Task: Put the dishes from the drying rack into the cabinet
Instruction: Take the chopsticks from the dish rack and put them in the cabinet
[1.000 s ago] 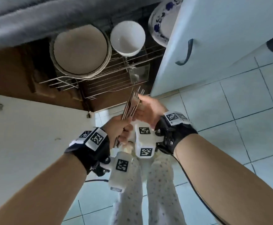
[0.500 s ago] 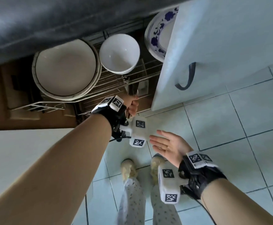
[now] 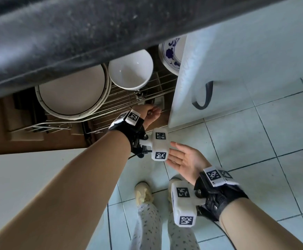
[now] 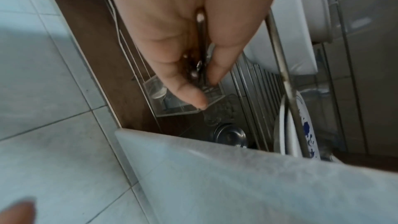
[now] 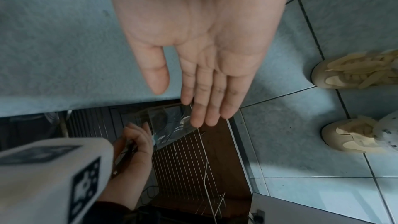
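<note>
My left hand [image 3: 151, 112] [image 4: 200, 67] grips a bundle of metal cutlery [image 4: 201, 52] and holds it over a clear plastic holder [image 4: 172, 101] [image 5: 170, 125] at the front of the wire rack [image 3: 129, 103] inside the open cabinet. The cutlery tips reach into the holder. My right hand [image 3: 185, 157] [image 5: 202, 74] hangs open and empty above the floor, palm up, behind the left wrist. On the rack stand a stack of large white plates [image 3: 73, 92], a white bowl [image 3: 130, 69] and a blue-patterned plate [image 3: 171, 55].
A dark countertop edge [image 3: 93, 33] overhangs the cabinet. The pale cabinet door [image 3: 228, 69] with a dark handle [image 3: 205, 95] stands open on the right; another pale door [image 3: 30, 177] is on the left. A steel bowl [image 4: 230, 135] lies lower in the cabinet. Tiled floor and my shoes [image 3: 143, 193] are below.
My left hand carried the cutlery from in front of me into the cabinet, down to the clear holder. My right hand let go of the bundle and dropped back, open.
</note>
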